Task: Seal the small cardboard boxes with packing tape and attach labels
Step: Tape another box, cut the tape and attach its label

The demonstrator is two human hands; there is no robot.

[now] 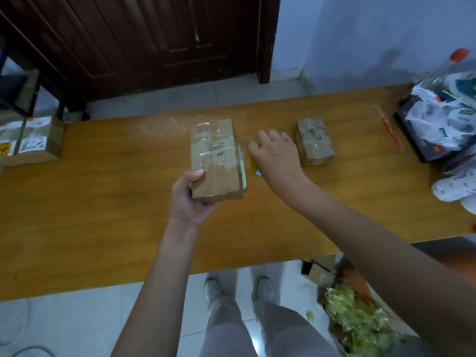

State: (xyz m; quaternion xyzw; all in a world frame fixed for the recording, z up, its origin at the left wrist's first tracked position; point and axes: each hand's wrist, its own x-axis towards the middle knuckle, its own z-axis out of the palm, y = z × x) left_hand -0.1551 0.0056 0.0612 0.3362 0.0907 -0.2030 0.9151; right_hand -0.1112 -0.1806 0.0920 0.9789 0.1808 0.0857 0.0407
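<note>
While the long cardboard box (215,161) is gripped at its near left corner by the left hand (189,195), thumb on top, clear tape is already seen across its lid, wrinkled and partly lifted. No clean label is seen on this box; only smudged dark marks show under the tape.

The right hand (274,153) is held at 3 o'clock of that box, just beside it, fingers loosely curled downward over the bench (103,202). A yellow and clear object (253,166), possibly the tape, is half hidden under it; whether it is grasped cannot be told.

A smaller box (314,141) stands further toward 3 o'clock, apart from the hands, taped, with scribbled marks on top. At 9 o'clock, at the bench end, boxes bearing white labels (34,140) are stacked.

Judgement: some boxes finished; sealing of the held box nearly done, labelling of two outstanding.
</note>
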